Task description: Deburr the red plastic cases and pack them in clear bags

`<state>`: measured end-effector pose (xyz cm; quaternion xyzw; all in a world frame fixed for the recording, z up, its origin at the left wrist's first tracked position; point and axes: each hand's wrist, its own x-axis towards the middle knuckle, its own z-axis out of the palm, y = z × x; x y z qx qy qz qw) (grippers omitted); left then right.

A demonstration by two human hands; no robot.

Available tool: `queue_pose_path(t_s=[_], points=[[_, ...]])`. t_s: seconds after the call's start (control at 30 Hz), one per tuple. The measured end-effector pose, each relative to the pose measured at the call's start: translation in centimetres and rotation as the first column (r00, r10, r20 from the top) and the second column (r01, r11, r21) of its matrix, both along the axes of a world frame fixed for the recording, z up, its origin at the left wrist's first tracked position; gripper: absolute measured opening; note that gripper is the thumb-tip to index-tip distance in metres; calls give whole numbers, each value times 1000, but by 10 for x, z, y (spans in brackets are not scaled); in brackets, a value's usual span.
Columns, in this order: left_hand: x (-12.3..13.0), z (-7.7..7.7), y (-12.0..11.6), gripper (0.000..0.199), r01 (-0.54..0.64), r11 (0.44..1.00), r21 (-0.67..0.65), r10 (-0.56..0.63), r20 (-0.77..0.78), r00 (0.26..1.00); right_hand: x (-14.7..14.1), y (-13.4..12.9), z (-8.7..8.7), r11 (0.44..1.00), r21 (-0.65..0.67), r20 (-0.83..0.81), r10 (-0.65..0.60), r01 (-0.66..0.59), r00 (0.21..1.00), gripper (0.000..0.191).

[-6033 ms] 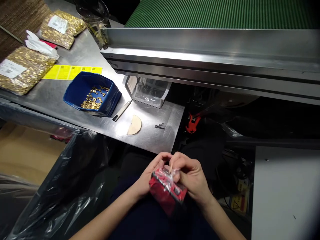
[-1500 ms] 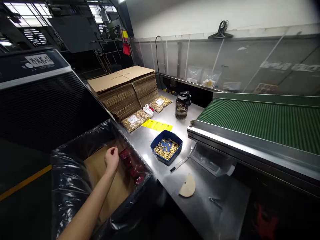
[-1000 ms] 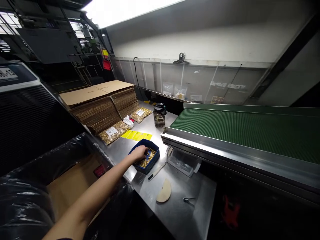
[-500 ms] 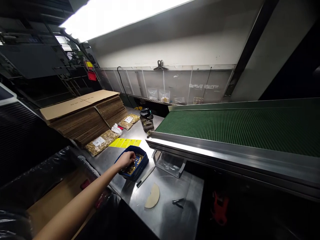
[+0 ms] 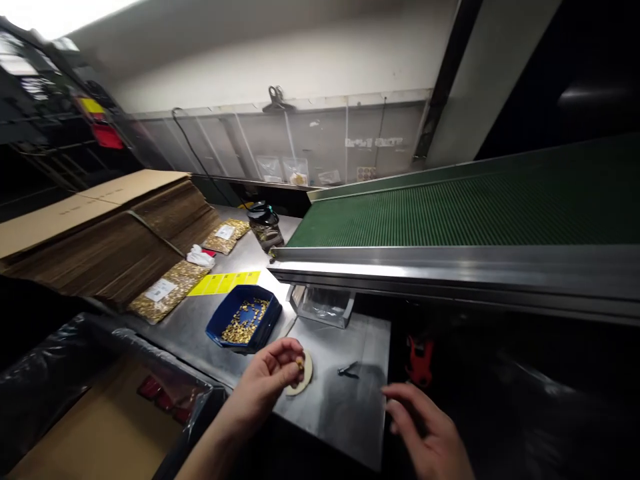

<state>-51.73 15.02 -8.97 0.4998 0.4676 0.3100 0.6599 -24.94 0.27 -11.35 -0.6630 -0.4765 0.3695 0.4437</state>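
My left hand point(image 5: 267, 381) is closed in a pinch, with a small gold-coloured metal piece point(image 5: 301, 363) between thumb and fingertips. It hovers over a beige disc point(image 5: 307, 375) lying on the metal table, hiding part of it. Beyond the hand stands a blue bin point(image 5: 273, 313) holding many loose gold-coloured metal pieces point(image 5: 243, 329). My right hand point(image 5: 427, 430) is at the table's right edge, fingers curved and slightly apart, with nothing visible in them. Between the hands, a small dark plier-like tool point(image 5: 349, 370) rests on the table.
A green conveyor belt point(image 5: 400, 217) with a metal side rail rises to the right. Below its end sits a clear tray point(image 5: 323, 308). Stacked cardboard point(image 5: 100, 233), bags of gold-coloured pieces point(image 5: 170, 290), yellow labels point(image 5: 225, 283) and a dark jar point(image 5: 265, 223) stand left. A lined box point(image 5: 115, 420) is front left.
My left hand has come out of the blue bin and moved toward me with a small metal piece. My right hand has entered at lower right. The view has shifted right.
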Motion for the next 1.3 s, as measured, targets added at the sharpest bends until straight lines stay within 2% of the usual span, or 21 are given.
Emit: queue_pose_path(t_s=[0.07, 0.13, 0.23, 0.37, 0.53, 0.77, 0.9, 1.1, 1.3], points=[[25, 5, -25, 35, 77, 989, -124, -52, 194, 980, -20, 21, 31, 977, 137, -87, 175, -162, 981, 26], [41, 9, -41, 31, 129, 972, -196, -67, 299, 952, -31, 36, 55, 938, 169, -106, 323, -303, 940, 25], [50, 11, -52, 30, 158, 960, -231, -70, 347, 935, -35, 41, 69, 919, 149, -128, 385, -366, 914, 26], [53, 17, -61, 35, 209, 946, -246, -106, 374, 921, -32, 27, 61, 942, 130, -204, 331, -310, 921, 22], [63, 30, -74, 37, 226, 944, -242, -123, 378, 918, -32, 15, 56, 974, 158, -348, 208, -162, 914, 5], [72, 30, -80, 37, 137, 946, -293, 19, 472, 882, -34, 5, 54, 982, 185, -558, 140, -42, 818, 14], [72, 31, -82, 36, 114, 939, -325, 67, 497, 865, -33, -1, 49, 988, 154, -613, 119, -30, 781, 17], [71, 34, -89, 39, 93, 932, -351, 111, 520, 847, -34, -5, 43, 995, 96, -634, 84, -30, 769, 19], [70, 33, -90, 39, 28, 946, -323, 138, 481, 866, -32, -9, 42, 989, 140, -604, 116, -38, 788, 21]])
